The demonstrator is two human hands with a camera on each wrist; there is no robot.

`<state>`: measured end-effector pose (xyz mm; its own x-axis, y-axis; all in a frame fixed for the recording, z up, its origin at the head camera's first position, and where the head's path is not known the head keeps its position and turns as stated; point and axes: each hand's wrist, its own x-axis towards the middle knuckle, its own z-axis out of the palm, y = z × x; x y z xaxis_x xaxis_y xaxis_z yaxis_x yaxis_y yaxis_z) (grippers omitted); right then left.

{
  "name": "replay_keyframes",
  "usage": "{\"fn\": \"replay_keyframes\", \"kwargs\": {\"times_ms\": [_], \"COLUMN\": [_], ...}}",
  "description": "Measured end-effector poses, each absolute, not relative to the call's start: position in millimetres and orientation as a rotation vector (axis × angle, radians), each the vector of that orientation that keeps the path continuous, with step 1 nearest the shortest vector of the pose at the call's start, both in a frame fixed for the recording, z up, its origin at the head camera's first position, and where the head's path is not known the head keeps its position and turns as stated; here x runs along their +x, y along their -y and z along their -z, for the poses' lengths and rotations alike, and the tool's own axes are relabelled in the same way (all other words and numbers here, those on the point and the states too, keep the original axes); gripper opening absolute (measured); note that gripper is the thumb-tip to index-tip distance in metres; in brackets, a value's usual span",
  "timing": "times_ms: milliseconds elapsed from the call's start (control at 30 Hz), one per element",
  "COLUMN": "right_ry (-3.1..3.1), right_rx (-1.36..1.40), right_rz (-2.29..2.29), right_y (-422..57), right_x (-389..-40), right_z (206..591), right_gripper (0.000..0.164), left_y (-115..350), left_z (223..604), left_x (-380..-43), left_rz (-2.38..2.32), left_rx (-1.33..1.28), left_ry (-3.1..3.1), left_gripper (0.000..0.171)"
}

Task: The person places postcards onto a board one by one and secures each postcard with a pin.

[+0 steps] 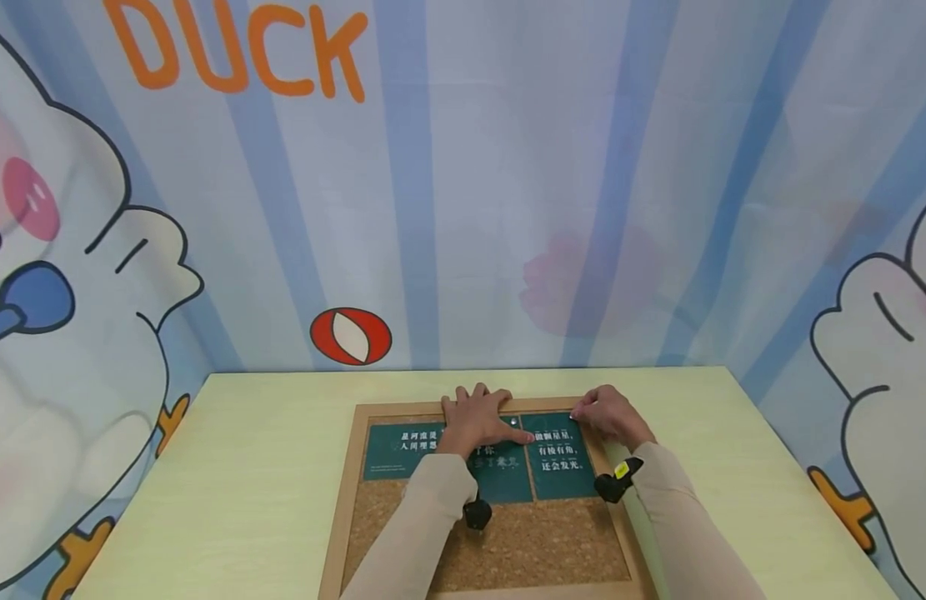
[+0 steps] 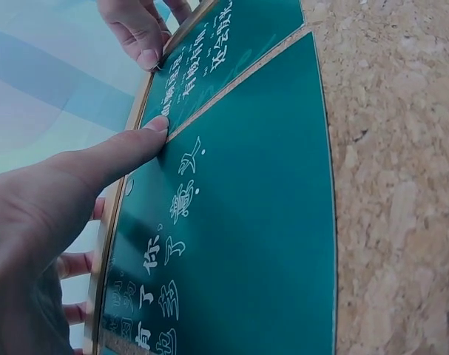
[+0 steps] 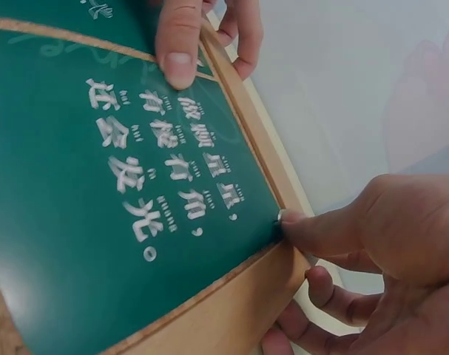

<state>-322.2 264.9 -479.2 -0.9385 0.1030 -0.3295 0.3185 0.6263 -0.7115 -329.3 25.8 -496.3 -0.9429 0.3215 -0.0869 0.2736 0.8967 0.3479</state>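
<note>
A wood-framed cork board point(image 1: 538, 546) lies on the table with dark green cards of white Chinese writing along its top. My left hand point(image 1: 478, 422) spreads over the top frame. Its thumb point(image 2: 146, 135) presses beside the seam of the middle card point(image 2: 261, 192) and right card point(image 3: 69, 170), while its other fingers reach past the frame edge. My right hand point(image 1: 613, 414) holds a small shiny thumbtack point(image 3: 280, 217) at the right card's outer top corner, thumb against it. The other right fingers curl beside the frame corner. Another tack point(image 1: 514, 422) sits on the middle card's top edge.
The left card point(image 1: 387, 458) sits at the board's upper left, partly behind the left hand. Bare cork fills the lower board. The pale yellow table point(image 1: 267, 467) ends at a cartoon-printed curtain point(image 1: 478, 208). Black wrist cameras point(image 1: 477, 514) are worn on both sleeves.
</note>
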Motion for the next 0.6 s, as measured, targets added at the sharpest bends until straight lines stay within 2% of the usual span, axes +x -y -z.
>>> {"fn": "replay_keyframes", "kwargs": {"times_ms": [267,600], "right_ry": [-2.532,-2.518], "right_rx": [0.342,0.42], "right_rz": [1.202,1.229], "right_y": [-265,-264], "right_x": [-328,-330], "right_z": [474,478], "right_gripper": [0.012,0.009], "left_y": [-24,-26], "left_z": [489,502], "left_x": [-325,-335], "left_rz": [-0.511,-0.474], "left_rx": [0.466,0.457], "left_ry": [-2.927,-2.912], "left_gripper": [0.087,0.089]}}
